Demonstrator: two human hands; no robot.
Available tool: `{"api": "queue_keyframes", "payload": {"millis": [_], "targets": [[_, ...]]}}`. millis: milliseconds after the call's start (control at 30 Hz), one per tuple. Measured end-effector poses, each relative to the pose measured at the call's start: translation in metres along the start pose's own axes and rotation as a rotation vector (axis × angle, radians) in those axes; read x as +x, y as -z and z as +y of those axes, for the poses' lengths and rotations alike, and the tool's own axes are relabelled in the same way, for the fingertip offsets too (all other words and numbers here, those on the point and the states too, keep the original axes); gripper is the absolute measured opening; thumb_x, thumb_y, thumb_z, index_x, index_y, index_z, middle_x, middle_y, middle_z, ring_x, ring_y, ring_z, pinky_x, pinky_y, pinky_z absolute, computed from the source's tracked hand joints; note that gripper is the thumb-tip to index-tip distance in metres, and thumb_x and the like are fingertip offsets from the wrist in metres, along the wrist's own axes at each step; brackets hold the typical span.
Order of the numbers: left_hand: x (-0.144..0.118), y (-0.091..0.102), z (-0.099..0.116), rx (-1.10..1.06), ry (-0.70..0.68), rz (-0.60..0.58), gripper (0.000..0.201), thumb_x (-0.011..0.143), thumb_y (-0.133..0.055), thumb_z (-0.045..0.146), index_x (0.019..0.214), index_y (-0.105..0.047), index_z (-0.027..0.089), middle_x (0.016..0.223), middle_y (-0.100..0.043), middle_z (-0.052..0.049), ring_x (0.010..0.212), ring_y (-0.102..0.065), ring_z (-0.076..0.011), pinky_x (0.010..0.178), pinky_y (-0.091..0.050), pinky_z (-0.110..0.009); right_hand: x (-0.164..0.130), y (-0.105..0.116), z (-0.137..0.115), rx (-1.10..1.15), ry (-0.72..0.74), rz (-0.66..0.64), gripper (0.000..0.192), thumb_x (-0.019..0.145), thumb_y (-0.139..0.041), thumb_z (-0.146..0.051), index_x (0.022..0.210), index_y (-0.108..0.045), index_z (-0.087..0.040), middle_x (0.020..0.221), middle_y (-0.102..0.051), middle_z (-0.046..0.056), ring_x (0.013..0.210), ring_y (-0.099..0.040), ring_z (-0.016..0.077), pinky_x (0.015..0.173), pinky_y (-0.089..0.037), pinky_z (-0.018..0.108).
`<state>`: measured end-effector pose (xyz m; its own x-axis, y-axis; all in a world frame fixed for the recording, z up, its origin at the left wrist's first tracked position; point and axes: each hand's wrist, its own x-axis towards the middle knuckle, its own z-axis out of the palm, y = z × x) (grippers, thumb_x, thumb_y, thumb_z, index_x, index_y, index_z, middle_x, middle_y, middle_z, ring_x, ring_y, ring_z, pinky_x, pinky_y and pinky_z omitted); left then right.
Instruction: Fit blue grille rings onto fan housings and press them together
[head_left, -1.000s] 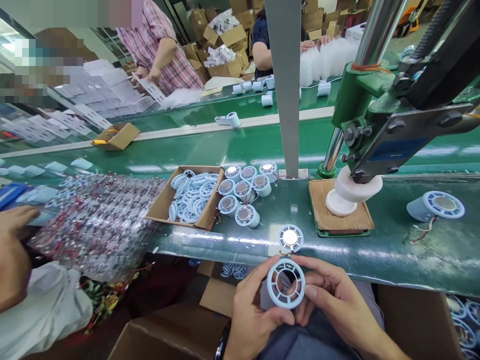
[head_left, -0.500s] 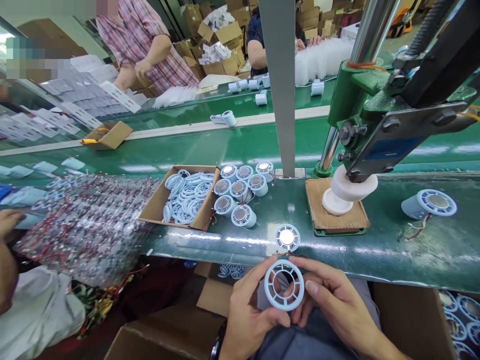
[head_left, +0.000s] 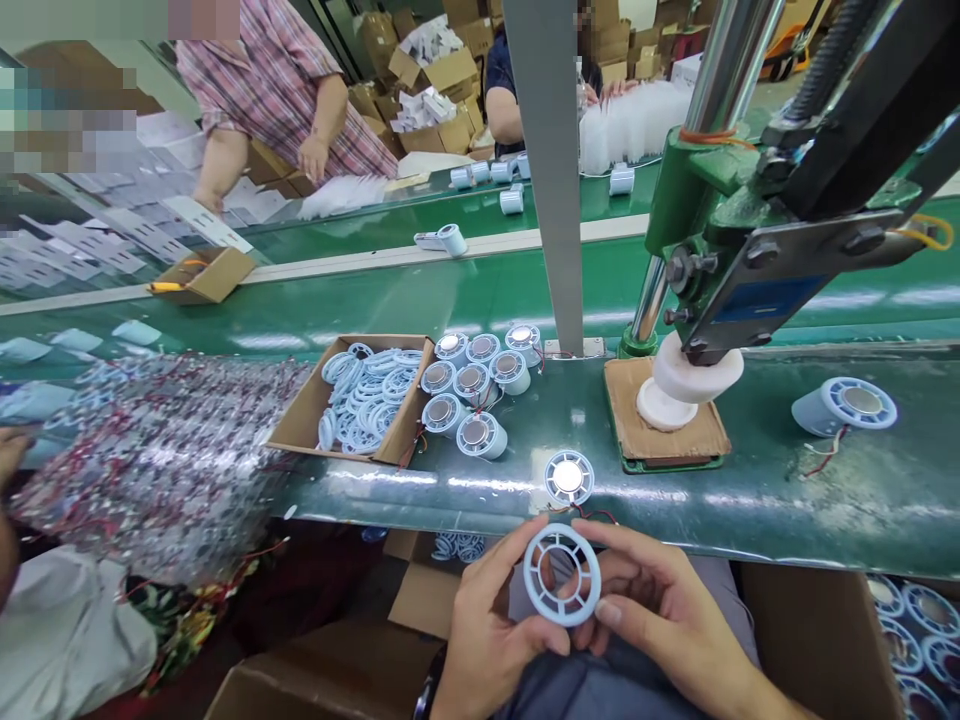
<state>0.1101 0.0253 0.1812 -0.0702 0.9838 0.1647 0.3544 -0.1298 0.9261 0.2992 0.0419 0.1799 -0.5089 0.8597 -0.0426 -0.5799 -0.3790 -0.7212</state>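
Observation:
A light blue plastic ring with short spokes [head_left: 531,590] is held upright over my lap, its open middle facing me. My left hand [head_left: 487,620] grips its left side, thumb at the lower edge and index finger at the top. My right hand [head_left: 660,610] holds the right side between thumb and fingers. Just beyond my fingertips, on the bench edge, lies a round part with a silver disc [head_left: 568,477] and red wires. An open cardboard box [head_left: 409,430] of similar rings stands to the left, beside several blue cylinders with silver discs [head_left: 480,436].
A green hand press [head_left: 660,210] with a white pressing head [head_left: 699,370] stands over a cardboard-topped base [head_left: 626,400]. One wired blue cylinder [head_left: 844,405] sits to its right. A grey post [head_left: 551,200] rises mid-bench. Wired parts in plastic [head_left: 165,460] lie left. People work across the belt.
The ring has turned slightly in my fingers, and both hands keep hold of it. My view has shifted a little. Across the belt, the person in plaid has lowered a hand.

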Motion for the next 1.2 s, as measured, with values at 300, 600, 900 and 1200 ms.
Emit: {"api": "queue_keyframes", "payload": {"millis": [300, 600, 900, 1200], "targets": [[-0.004, 0.002, -0.012, 0.046, -0.017, -0.028, 0.081, 0.063, -0.071, 0.081, 0.121, -0.078, 0.025, 0.088, -0.083, -0.010, 0.072, -0.079, -0.0236, 0.079, -0.065, -0.030, -0.002, -0.001, 0.002, -0.066, -0.009, 0.019, 0.044, 0.091, -0.076, -0.025, 0.132, -0.067, -0.038, 0.092, -0.080, 0.001, 0.075, -0.075, 0.0083, 0.066, -0.058, 0.014], [-0.007, 0.002, -0.017, 0.007, 0.012, -0.110, 0.068, 0.074, -0.077, 0.069, 0.128, -0.074, 0.028, 0.103, -0.083, -0.010, 0.087, -0.080, -0.0247, 0.090, -0.062, -0.031, -0.002, -0.002, 0.003, -0.187, 0.022, 0.111, 0.033, 0.091, -0.076, -0.034, 0.122, -0.072, -0.024, 0.087, -0.074, 0.004, 0.069, -0.070, 0.0104, 0.060, -0.058, 0.018], [-0.009, 0.001, -0.013, 0.019, -0.004, -0.105, 0.065, 0.074, -0.079, 0.064, 0.129, -0.073, 0.029, 0.101, -0.084, -0.008, 0.077, -0.080, -0.0223, 0.085, -0.064, -0.030, 0.002, -0.006, 0.007, 0.004, 0.060, 0.055, 0.025, 0.093, -0.074, -0.029, 0.119, -0.072, -0.027, 0.085, -0.073, 0.001, 0.062, -0.066, 0.0046, 0.059, -0.059, 0.015], [-0.012, -0.002, -0.015, -0.050, 0.098, -0.121, 0.072, 0.071, -0.078, 0.070, 0.128, -0.074, 0.025, 0.100, -0.084, -0.009, 0.082, -0.079, -0.0240, 0.074, -0.064, -0.025, 0.001, -0.009, 0.010, 0.061, 0.042, 0.018, 0.035, 0.091, -0.076, -0.024, 0.125, -0.066, -0.025, 0.088, -0.069, 0.001, 0.067, -0.063, 0.0052, 0.061, -0.061, 0.016]]}}
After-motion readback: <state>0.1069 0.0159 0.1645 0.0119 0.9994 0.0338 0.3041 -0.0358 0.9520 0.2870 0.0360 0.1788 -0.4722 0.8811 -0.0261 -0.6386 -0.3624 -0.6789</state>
